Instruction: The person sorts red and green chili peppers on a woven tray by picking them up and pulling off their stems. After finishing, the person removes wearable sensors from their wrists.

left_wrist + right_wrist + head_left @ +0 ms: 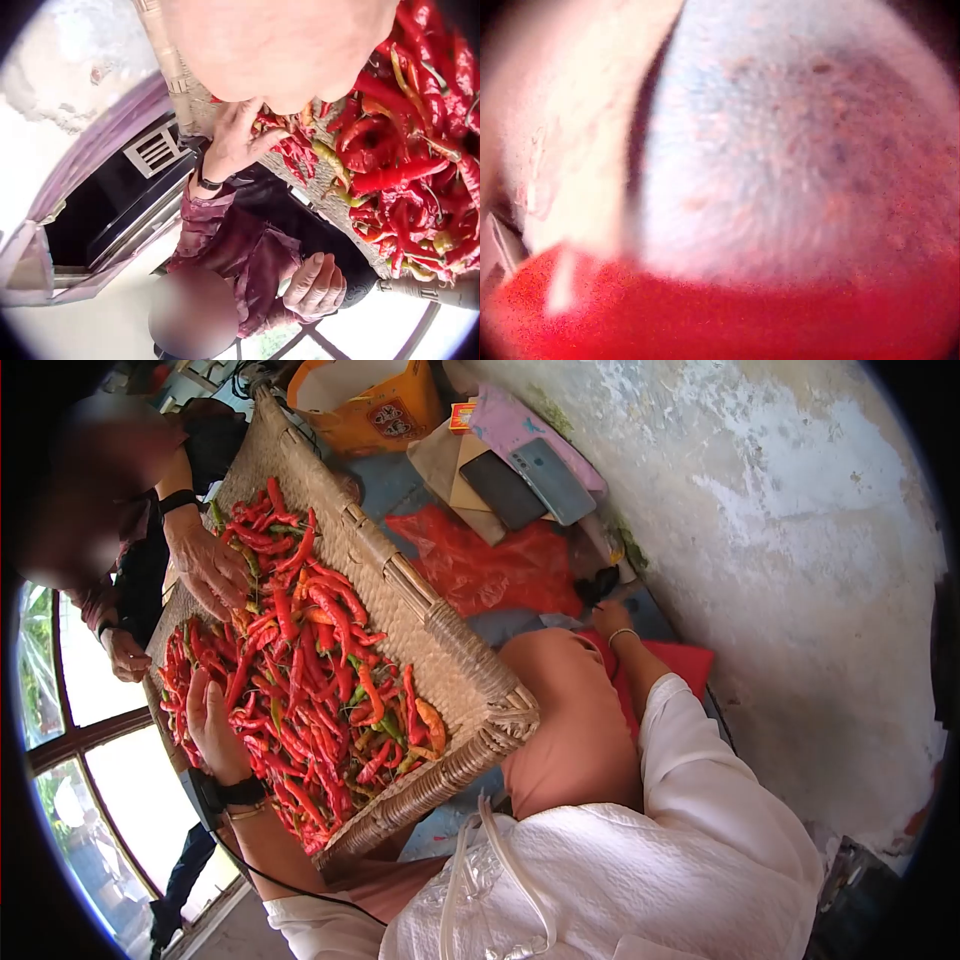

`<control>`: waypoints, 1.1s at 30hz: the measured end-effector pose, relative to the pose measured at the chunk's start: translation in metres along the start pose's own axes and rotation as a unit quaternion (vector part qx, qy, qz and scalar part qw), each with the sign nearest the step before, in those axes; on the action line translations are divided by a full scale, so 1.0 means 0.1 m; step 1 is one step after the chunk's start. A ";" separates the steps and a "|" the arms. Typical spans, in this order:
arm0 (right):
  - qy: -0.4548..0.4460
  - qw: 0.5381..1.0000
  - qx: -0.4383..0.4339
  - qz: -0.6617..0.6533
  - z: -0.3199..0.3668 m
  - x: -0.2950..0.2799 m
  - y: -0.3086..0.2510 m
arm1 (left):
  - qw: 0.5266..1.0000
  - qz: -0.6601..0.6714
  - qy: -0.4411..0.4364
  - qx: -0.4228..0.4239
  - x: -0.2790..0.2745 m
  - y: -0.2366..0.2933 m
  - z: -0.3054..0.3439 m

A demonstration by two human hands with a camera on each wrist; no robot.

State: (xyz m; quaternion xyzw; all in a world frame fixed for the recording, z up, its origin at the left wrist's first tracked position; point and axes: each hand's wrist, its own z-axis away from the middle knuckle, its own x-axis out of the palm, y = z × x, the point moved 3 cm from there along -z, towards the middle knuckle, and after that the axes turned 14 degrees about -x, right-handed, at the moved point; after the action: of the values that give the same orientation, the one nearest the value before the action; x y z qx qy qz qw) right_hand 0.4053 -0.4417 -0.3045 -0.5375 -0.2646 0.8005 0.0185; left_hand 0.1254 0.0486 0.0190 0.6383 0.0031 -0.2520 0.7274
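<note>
Red chilies (300, 670), with a few green and orange ones among them, fill much of a shallow woven basket (430, 660). My left hand (213, 725) is over the chilies near the basket's left side, its fingers extended; in the left wrist view the back of this hand (277, 45) is large and hides what lies under it. Beside my thigh, near the wall, is my right hand (612, 622), close to a small black object (598, 586); whether it holds anything cannot be told. The right wrist view is blurred, with red material (742, 319) along the bottom.
Opposite, another person's hand (208, 565) reaches into the chilies, and their other hand (124, 654) is by the basket's edge. Beyond the basket lie a red plastic bag (485, 565), two phones (553, 480) and a yellow-orange bag (370, 410). A wall (780, 560) stands at the right.
</note>
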 end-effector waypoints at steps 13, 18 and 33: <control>0.087 0.879 -0.088 -0.461 1.20 -2.09 -1.42 | 0.965 0.130 -0.228 0.020 0.27 0.40 0.96; 0.032 0.835 -0.285 -0.469 1.79 -2.72 -2.18 | 0.900 0.138 -0.410 -0.049 0.71 0.45 1.79; -0.270 0.636 -0.461 -0.558 2.37 -2.44 -3.38 | 0.809 0.297 -0.508 -0.010 0.28 0.38 2.58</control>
State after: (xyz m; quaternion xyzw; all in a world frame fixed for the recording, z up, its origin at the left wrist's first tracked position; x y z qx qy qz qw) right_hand 0.2157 -0.3231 0.1196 0.0133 -0.8417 0.5215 0.1391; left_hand 0.0826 -0.1993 0.0931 0.3815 -0.5537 -0.3117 0.6713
